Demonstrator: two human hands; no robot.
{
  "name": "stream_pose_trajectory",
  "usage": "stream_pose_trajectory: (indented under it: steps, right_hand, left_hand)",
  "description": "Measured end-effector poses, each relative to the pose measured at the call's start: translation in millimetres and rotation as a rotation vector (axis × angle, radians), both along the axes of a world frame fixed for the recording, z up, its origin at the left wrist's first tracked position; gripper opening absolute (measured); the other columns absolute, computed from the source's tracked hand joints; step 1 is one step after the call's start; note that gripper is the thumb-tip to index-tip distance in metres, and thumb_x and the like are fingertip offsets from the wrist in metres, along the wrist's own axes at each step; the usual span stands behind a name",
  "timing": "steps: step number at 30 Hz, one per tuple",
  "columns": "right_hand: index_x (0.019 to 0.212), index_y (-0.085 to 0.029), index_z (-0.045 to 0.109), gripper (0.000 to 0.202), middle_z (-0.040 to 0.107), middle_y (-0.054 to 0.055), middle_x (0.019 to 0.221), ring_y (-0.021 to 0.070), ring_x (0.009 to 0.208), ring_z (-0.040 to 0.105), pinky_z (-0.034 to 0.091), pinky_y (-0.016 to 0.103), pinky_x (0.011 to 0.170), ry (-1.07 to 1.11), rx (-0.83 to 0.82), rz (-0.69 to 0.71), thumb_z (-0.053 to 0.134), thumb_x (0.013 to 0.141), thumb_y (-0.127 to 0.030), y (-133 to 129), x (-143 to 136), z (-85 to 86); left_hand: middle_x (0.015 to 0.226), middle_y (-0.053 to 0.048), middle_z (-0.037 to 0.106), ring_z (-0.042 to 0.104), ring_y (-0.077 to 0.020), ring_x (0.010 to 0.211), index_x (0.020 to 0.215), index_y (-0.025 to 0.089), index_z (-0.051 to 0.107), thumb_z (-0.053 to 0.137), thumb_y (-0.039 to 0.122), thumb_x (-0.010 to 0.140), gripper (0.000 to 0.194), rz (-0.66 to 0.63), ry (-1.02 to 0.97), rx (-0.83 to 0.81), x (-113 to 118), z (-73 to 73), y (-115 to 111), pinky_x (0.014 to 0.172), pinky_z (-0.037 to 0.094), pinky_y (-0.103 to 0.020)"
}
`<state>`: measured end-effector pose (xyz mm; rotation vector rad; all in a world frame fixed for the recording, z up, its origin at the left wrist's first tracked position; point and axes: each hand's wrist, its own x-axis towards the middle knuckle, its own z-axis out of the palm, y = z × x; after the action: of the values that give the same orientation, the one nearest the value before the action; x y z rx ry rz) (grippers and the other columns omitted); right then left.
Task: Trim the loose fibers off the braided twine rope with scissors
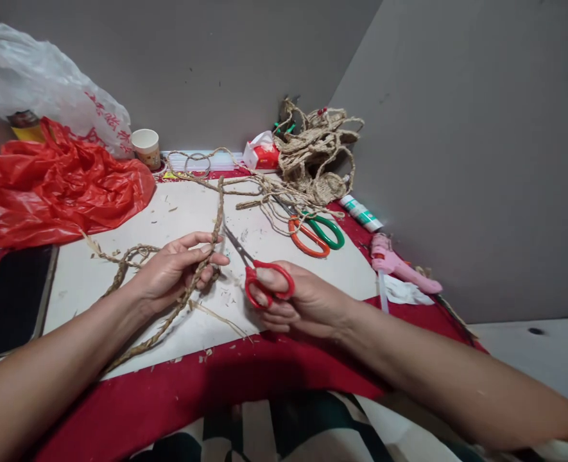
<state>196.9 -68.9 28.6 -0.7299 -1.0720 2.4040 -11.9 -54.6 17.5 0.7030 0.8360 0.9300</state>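
A braided straw cord (pixel 190 289) is pinched between the thumb and fingers of my left hand (pixel 183 264). Its short end points up above the fingers, and the rest trails down past my left forearm. In my right hand (pixel 288 298) is a pair of red-handled scissors (pixel 269 281), with thumb and fingers through the loops. The blades point up and left, their tips close beside the cord; whether they touch it I cannot tell. Another stretch of braid (pixel 121 273) lies behind my left wrist. Loose straw strands (pixel 221 317) hang below the left hand.
A white board (pixel 168 215) covers part of the red cloth (pixel 178 398). Behind are a heap of braided cord (pixel 317 151), scissors with orange and green handles (pixel 316 234), and a paper cup (pixel 146 147). A pink glue gun (pixel 402 263) lies right; a red bag (pixel 67 186) and phone (pixel 14 301) lie left.
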Motion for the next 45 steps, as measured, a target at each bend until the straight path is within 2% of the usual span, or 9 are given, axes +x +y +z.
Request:
stream_pose_trajectory:
  steps: [4,9,19,29,35,40,45]
  right_hand:
    - [0.061,-0.016,0.048,0.046,0.030,-0.011,0.037,0.0037,0.034,0.020,0.022,0.019,0.039,0.080,-0.062,-0.010,0.067,0.077,-0.055,-1.8,-18.7,-17.0]
    - [0.067,-0.016,0.056,0.047,0.034,-0.009,0.042,0.0042,0.036,0.022,0.024,0.018,0.038,0.133,-0.095,-0.048,0.061,0.079,-0.060,-2.3,-17.7,-26.1]
    - [0.066,-0.014,0.059,0.050,0.035,-0.008,0.041,0.0049,0.035,0.025,0.026,0.016,0.035,0.235,-0.172,0.030,0.056,0.081,-0.062,3.0,-14.8,-29.4]
    - [0.064,-0.015,0.058,0.045,0.029,-0.009,0.041,0.0049,0.037,0.021,0.024,0.016,0.038,0.305,-0.236,-0.039,0.056,0.085,-0.054,4.2,-13.4,-31.7]
    - [0.082,-0.011,0.067,0.044,0.027,-0.011,0.040,0.0046,0.036,0.016,0.023,0.015,0.036,0.286,-0.225,-0.027,0.054,0.087,-0.053,0.3,-13.8,-31.2]
    - [0.068,-0.015,0.060,0.038,0.024,-0.011,0.039,0.0043,0.035,0.015,0.022,0.014,0.037,0.323,-0.275,-0.049,0.057,0.087,-0.047,-1.4,-12.7,-28.4]
    - [0.066,-0.016,0.056,0.038,0.023,-0.011,0.039,0.0044,0.036,0.015,0.024,0.013,0.036,0.329,-0.328,-0.030,0.058,0.086,-0.048,-2.6,-10.8,-26.2]
  left_hand:
    - [0.082,-0.006,0.070,0.053,-0.0059,0.046,0.088,0.014,0.058,0.067,0.014,0.078,0.013,0.004,0.017,0.043,2.3,-1.1,-0.2,0.046,0.042,-0.018]
    - [0.077,-0.003,0.069,0.055,-0.0070,0.045,0.093,0.016,0.061,0.068,0.014,0.077,0.018,0.022,-0.008,0.028,2.3,-3.4,0.6,0.046,0.042,-0.018]
    - [0.072,-0.004,0.068,0.055,-0.0074,0.045,0.092,0.013,0.064,0.067,0.010,0.077,0.015,0.048,0.012,0.019,6.0,-1.4,-1.6,0.047,0.043,-0.018]
    - [0.074,-0.005,0.069,0.054,-0.0078,0.048,0.085,0.015,0.068,0.070,0.009,0.073,0.013,0.048,-0.033,-0.033,6.2,-2.5,-0.3,0.048,0.042,-0.018]
    - [0.075,-0.005,0.068,0.052,-0.0072,0.049,0.084,0.014,0.070,0.068,0.009,0.075,0.010,0.067,-0.010,-0.023,6.5,-0.7,-0.9,0.046,0.041,-0.018]
    - [0.073,-0.005,0.068,0.051,-0.0074,0.050,0.084,0.014,0.071,0.069,0.007,0.073,0.013,0.118,0.008,-0.046,7.8,0.9,-1.2,0.044,0.040,-0.017]
    - [0.074,-0.004,0.067,0.051,-0.0064,0.052,0.087,0.014,0.072,0.070,0.007,0.073,0.016,0.127,0.028,-0.053,7.2,0.7,-1.2,0.046,0.041,-0.017]
